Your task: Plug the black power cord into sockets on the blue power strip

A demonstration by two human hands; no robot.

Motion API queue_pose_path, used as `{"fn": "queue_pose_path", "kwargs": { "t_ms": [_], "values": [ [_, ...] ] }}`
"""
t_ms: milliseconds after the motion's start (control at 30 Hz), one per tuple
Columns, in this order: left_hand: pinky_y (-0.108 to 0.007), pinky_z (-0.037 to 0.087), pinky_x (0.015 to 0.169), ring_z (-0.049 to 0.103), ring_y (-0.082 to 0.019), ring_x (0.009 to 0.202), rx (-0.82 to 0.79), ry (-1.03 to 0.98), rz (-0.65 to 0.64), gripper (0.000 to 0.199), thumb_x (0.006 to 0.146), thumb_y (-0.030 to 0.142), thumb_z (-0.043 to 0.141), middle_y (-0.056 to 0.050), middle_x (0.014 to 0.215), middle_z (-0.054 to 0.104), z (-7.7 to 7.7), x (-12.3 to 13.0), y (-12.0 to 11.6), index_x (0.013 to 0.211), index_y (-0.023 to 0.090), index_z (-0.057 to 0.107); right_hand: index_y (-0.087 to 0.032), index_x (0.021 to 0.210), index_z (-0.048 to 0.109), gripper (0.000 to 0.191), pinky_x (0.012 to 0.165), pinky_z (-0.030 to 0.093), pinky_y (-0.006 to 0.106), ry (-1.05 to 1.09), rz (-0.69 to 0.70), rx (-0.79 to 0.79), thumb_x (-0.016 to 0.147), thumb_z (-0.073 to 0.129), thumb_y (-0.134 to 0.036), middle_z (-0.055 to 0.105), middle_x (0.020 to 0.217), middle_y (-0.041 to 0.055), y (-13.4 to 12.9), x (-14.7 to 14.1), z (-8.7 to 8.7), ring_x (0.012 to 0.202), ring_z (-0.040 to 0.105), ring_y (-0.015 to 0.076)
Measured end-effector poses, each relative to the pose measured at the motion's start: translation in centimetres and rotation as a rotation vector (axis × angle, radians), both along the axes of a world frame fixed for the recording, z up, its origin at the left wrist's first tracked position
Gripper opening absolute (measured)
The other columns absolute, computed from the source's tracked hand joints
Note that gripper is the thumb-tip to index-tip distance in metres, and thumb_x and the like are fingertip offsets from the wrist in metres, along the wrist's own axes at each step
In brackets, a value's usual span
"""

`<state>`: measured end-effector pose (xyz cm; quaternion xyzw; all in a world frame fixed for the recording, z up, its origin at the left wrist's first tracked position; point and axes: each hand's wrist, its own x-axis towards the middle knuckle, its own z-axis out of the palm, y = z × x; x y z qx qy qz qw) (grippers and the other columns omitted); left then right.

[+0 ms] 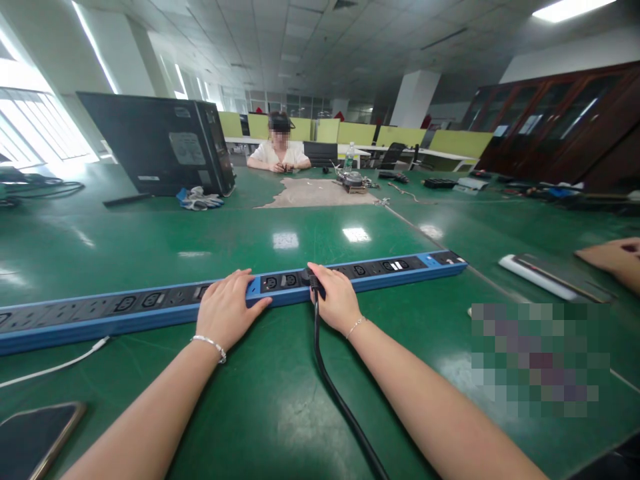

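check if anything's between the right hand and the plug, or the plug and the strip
Nothing visible: the right hand holds the plug at the strip, and the left hand rests clear of the plug.

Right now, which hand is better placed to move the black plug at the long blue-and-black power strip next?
The right hand, probably: it holds the plug. The left hand rests on the strip, apart from the plug, so seems better suited to steadying.
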<state>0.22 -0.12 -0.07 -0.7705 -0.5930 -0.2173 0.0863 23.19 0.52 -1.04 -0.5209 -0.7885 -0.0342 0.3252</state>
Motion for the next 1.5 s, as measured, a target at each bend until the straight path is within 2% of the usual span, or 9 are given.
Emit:
{"fn": "queue_pose_path", "kwargs": {
  "t_ms": [167,300,367,467,567,700,933,1133,1500],
  "values": [
    [-0.041,0.036,0.102,0.042,-0.025,0.128,0.044,-0.025,-0.164,0.057,0.085,0.045,0.047,-0.013,0.141,0.043,0.1,2.9,-0.8,0.134,0.017,0.036,-0.015,0.128,0.051,0.053,0.100,0.039,0.032,0.082,-0.005,0.015,0.076,0.041,-0.013,0.063,0.121,0.0061,0.5,0.2,-0.2,0.110,0.057,0.0174],
    [-0.039,0.040,0.098,0.045,-0.023,0.125,0.048,-0.041,-0.243,0.050,0.089,0.037,0.042,-0.010,0.144,0.039,0.5,6.3,-0.6,0.137,0.024,0.035,-0.012,0.123,0.056,0.051,0.100,0.038,0.033,0.132,-0.121,0.007,0.076,0.037,-0.009,0.065,0.116,0.0075,1.1,0.7,-0.3,0.108,0.058,0.0187],
    [-0.037,0.042,0.096,0.049,-0.022,0.121,0.053,-0.036,-0.236,0.046,0.089,0.031,0.042,-0.008,0.142,0.043,0.6,7.6,-0.1,0.135,0.025,0.039,-0.012,0.118,0.060,0.047,0.102,0.035,0.036,0.137,-0.213,0.005,0.077,0.037,-0.010,0.065,0.117,0.0093,1.3,0.9,-0.3,0.114,0.055,0.0204],
    [-0.035,0.044,0.091,0.059,-0.019,0.107,0.067,-0.010,-0.215,0.039,0.087,0.023,0.043,-0.005,0.124,0.060,0.6,8.7,0.8,0.126,0.025,0.049,-0.015,0.113,0.063,0.043,0.102,0.033,0.037,0.138,-0.266,-0.003,0.078,0.039,-0.011,0.066,0.114,0.0078,1.5,1.2,-0.3,0.116,0.054,0.0207],
    [-0.035,0.046,0.085,0.064,-0.019,0.092,0.133,0.036,-0.197,0.034,0.088,0.022,0.042,-0.003,0.109,0.068,0.6,9.1,1.3,0.119,0.025,0.055,-0.019,0.106,0.066,0.039,0.102,0.032,0.037,0.153,-0.249,-0.002,0.077,0.041,-0.011,0.066,0.115,0.0033,1.5,1.2,-0.3,0.116,0.054,0.0194],
    [-0.035,0.046,0.080,0.065,-0.019,0.087,0.157,0.056,-0.174,0.032,0.088,0.021,0.041,-0.003,0.106,0.069,0.8,9.3,1.4,0.117,0.024,0.056,-0.021,0.099,0.068,0.035,0.101,0.031,0.036,0.165,-0.238,-0.011,0.077,0.043,-0.011,0.066,0.115,0.0012,1.5,1.1,-0.3,0.115,0.053,0.0187],
    [-0.032,0.046,0.083,0.063,-0.019,0.093,0.067,-0.025,-0.199,0.030,0.087,0.022,0.044,-0.005,0.108,0.067,0.9,9.3,1.6,0.115,0.022,0.056,-0.021,0.101,0.067,0.035,0.101,0.030,0.036,0.155,-0.224,-0.040,0.077,0.043,-0.011,0.065,0.118,0.0010,1.3,1.2,-0.1,0.117,0.052,0.0187],
    [-0.034,0.046,0.082,0.059,-0.022,0.092,0.092,-0.071,-0.216,0.025,0.086,0.030,0.049,-0.007,0.102,0.066,0.3,9.6,1.9,0.108,0.020,0.057,-0.022,0.099,0.068,0.035,0.100,0.031,0.035,0.165,-0.234,-0.016,0.077,0.043,-0.011,0.066,0.115,0.0007,1.4,1.1,-0.2,0.116,0.053,0.0183],
    [-0.036,0.045,0.081,0.058,-0.023,0.095,0.119,-0.066,-0.181,0.029,0.091,0.034,0.041,-0.009,0.106,0.063,-0.3,10.2,1.7,0.113,0.019,0.052,-0.022,0.098,0.068,0.035,0.100,0.031,0.036,0.169,-0.241,-0.035,0.077,0.043,-0.010,0.066,0.115,0.0007,1.4,1.0,-0.1,0.115,0.052,0.0185]
  ]
}}
